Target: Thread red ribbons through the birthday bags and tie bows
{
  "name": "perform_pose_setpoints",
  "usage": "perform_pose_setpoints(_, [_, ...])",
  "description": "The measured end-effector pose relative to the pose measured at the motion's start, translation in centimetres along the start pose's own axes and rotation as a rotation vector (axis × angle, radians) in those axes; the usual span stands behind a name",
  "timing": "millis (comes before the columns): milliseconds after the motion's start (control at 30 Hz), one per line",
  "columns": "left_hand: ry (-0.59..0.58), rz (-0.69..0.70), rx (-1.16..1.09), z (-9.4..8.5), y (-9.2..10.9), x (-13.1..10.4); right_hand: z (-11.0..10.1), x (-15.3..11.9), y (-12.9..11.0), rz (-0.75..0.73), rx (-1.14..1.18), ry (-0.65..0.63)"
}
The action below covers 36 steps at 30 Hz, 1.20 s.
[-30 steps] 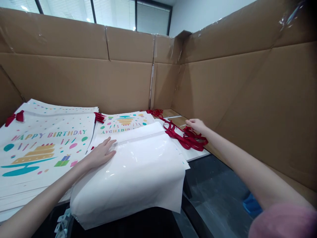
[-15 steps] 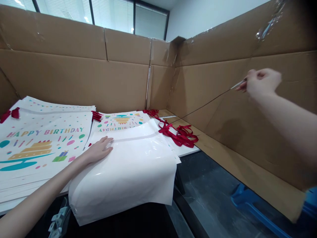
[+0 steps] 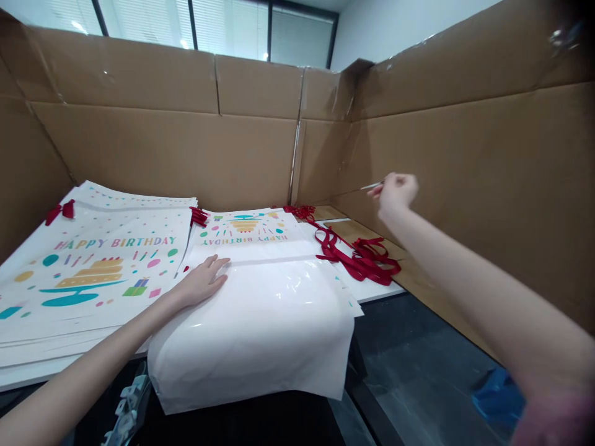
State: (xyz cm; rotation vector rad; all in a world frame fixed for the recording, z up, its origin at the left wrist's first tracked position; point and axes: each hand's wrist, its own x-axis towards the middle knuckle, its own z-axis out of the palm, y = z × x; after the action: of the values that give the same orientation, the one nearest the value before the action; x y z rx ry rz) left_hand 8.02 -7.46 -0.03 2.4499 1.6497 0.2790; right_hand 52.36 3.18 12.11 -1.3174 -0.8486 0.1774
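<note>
My left hand (image 3: pixel 204 282) lies flat with fingers stretched on a glossy white plastic sheet (image 3: pixel 260 334), whose near edge curls down over the table edge. Out to the right, my right hand (image 3: pixel 398 193) is raised and pinches a slim, pale pointed tool (image 3: pixel 370 186); its exact kind is too small to tell. A faint thin thread seems to run leftward from its tip. Between the hands, loose red ribbon (image 3: pixel 357 257) lies in loops. Behind the sheet shows an upside-down birthday print (image 3: pixel 244 226), partly covered by the sheet's far edge.
A stack of "Happy Birthday" sheets (image 3: pixel 102 241) with a red bow (image 3: pixel 60 212) lies left. Small red ribbon pieces (image 3: pixel 199 217) and a red bundle (image 3: pixel 300 212) sit behind. Cardboard walls (image 3: pixel 186 148) enclose the table. A blue object (image 3: pixel 497 396) is low at right.
My right hand has come left and down with the pale tool, and the dark thread, taut before, is now barely visible. My left hand stays on the sheet; the view has turned slightly left.
</note>
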Motion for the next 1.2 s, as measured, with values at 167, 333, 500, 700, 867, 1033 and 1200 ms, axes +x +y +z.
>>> perform_pose_setpoints(167, [-0.017,-0.001,0.04,0.1,0.3,-0.2,7.9,-6.2,5.2,0.183,-0.029,-0.184])
perform_pose_setpoints(333, [-0.024,0.005,0.037,0.2,0.0,-0.1,10.9,-8.5,9.3,0.225,-0.147,-0.445])
perform_pose_setpoints(500, [-0.05,0.061,-0.048,-0.8,-1.6,0.3,9.9,-8.7,12.0,0.172,-0.352,-0.713])
perform_pose_setpoints(700, [0.196,-0.106,-0.111,-3.2,-6.1,0.1,7.1,-8.6,11.6,-0.296,-0.738,-0.856])
perform_pose_setpoints(867, [0.133,-0.369,-0.27,-4.0,-8.1,-0.8,5.1,-7.8,10.4,-0.296,-0.945,-1.126])
perform_pose_setpoints(1033, [0.118,-0.384,-0.387,-4.0,-7.3,-0.7,3.4,-6.7,10.3,-0.202,-0.989,-1.247])
perform_pose_setpoints(1200, [0.027,-0.37,-0.476,-3.7,-7.6,0.7,1.5,-6.0,9.9,-0.184,-0.935,-1.346])
